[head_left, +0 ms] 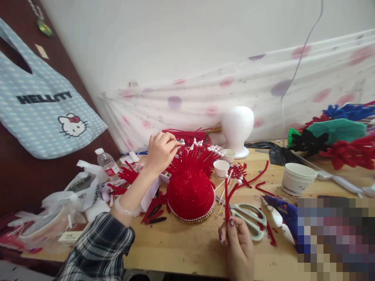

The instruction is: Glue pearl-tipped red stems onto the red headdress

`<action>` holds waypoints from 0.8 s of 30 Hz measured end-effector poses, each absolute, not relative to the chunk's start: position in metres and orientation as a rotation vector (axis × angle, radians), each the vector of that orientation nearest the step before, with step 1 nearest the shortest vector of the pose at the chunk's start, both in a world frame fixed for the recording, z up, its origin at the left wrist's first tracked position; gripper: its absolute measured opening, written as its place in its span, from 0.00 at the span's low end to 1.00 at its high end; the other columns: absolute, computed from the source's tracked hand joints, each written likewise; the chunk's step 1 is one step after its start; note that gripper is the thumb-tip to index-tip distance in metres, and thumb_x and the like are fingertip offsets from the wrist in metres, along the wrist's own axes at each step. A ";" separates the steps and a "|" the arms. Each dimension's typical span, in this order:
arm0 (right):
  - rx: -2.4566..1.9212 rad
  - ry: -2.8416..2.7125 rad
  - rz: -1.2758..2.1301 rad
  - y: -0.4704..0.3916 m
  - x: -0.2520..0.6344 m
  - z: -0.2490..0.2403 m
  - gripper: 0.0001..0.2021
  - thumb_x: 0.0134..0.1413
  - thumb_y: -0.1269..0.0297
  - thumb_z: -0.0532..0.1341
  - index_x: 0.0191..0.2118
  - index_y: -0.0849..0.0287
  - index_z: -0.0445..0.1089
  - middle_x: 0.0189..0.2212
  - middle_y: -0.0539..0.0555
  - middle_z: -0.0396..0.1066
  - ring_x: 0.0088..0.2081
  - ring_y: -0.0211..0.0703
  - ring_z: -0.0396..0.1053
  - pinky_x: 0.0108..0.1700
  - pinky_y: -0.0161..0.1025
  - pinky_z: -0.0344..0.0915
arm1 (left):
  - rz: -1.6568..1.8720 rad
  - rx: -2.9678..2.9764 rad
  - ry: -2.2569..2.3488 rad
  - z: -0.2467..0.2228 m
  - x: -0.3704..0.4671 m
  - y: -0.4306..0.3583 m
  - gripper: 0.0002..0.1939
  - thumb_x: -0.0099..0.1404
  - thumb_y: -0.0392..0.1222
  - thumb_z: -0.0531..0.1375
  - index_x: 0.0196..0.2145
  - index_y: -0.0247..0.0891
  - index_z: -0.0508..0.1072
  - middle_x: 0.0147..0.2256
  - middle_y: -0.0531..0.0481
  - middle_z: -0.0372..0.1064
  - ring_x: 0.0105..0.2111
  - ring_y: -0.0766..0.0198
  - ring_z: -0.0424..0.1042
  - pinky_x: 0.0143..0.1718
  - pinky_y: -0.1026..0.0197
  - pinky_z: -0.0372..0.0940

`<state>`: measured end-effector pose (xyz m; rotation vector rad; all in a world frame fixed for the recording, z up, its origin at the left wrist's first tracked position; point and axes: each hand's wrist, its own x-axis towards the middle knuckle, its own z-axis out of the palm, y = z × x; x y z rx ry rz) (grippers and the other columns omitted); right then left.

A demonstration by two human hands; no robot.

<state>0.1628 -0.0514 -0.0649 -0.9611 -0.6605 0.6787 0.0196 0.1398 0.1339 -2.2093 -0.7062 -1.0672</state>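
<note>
A red dome-shaped headpiece (pixel 190 195), wound in fuzzy pipe cleaner, sits on the wooden table with a string of pearls round its base. From its top fan many red stems tipped with white beads (pixel 197 144). My left hand (pixel 164 150) is raised at the left of this fan, its thumb and finger pinched at a beaded tip. Lower right, my right hand (pixel 238 242) grips red pipe cleaners (pixel 227 199) upright, with white beads at their upper ends. Beside that hand lie pale green-handled scissors (pixel 253 218).
A white foam head (pixel 238 130) stands at the back. Paper cups (pixel 221 169) and a larger stack of cups (pixel 298 177) are to the right, near a blue glue gun (pixel 283 208). Plastic bags (pixel 84 183) and a water bottle (pixel 108 166) crowd the left. Colourful fuzzy flowers (pixel 336 134) lie far right.
</note>
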 end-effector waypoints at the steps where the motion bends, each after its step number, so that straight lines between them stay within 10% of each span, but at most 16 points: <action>1: -0.962 -0.663 0.682 -0.051 0.163 -0.065 0.14 0.62 0.51 0.57 0.32 0.55 0.63 0.17 0.44 0.62 0.21 0.33 0.58 0.26 0.30 0.55 | -1.066 -2.209 -0.713 0.134 0.021 0.141 0.02 0.63 0.38 0.63 0.32 0.42 0.76 0.35 0.50 0.74 0.39 0.58 0.68 0.42 0.54 0.56; 24: -0.975 -0.658 0.681 -0.053 0.162 -0.062 0.16 0.59 0.49 0.59 0.31 0.56 0.65 0.17 0.45 0.61 0.20 0.34 0.57 0.25 0.31 0.55 | -0.742 -2.613 -1.210 0.169 0.046 0.182 0.12 0.57 0.33 0.59 0.35 0.41 0.81 0.37 0.48 0.79 0.42 0.56 0.75 0.46 0.56 0.66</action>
